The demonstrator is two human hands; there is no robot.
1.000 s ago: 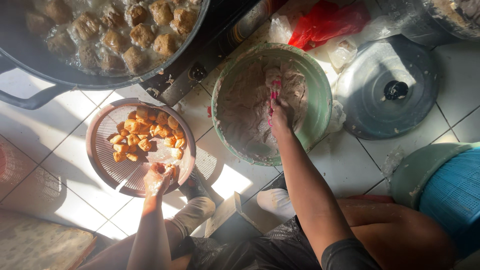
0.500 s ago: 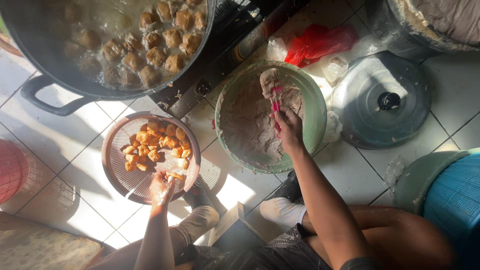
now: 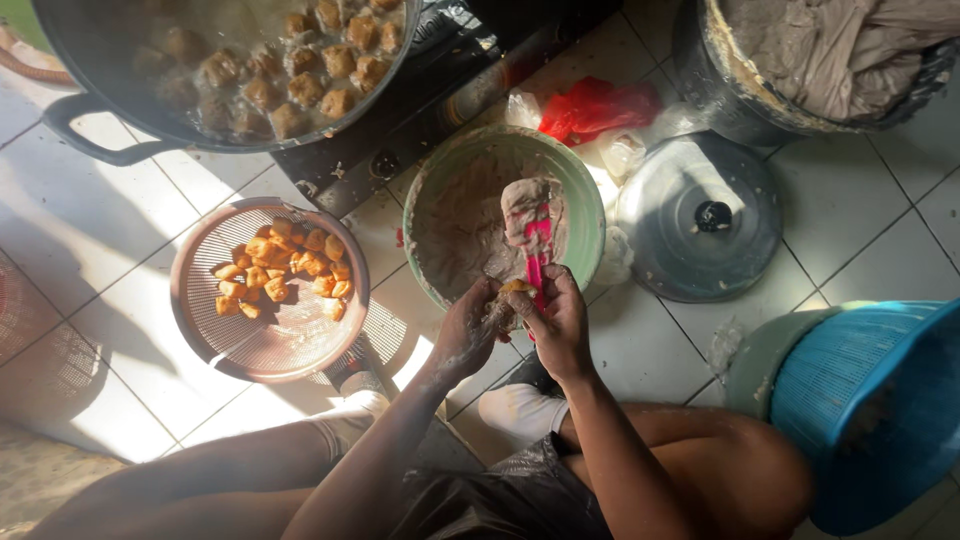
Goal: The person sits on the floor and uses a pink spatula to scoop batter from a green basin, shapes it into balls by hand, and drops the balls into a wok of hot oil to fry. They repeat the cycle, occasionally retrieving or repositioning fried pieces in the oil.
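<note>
A green bowl smeared with grey paste sits on the tiled floor in front of me. My right hand grips a pink spatula loaded with a lump of paste, at the bowl's near rim. My left hand is cupped against it, holding a small tofu piece between both hands. To the left lies a round pinkish strainer with several golden fried tofu pieces.
A large dark wok with frying pieces stands on a black stove at the top. A grey metal lid, red plastic bag, a big pot of dough and blue basket lie right. My bent knees are below.
My left hand left the strainer and came up to the bowl's rim, meeting my right hand. The right hand drew the spatula back from the bowl's middle toward me.
</note>
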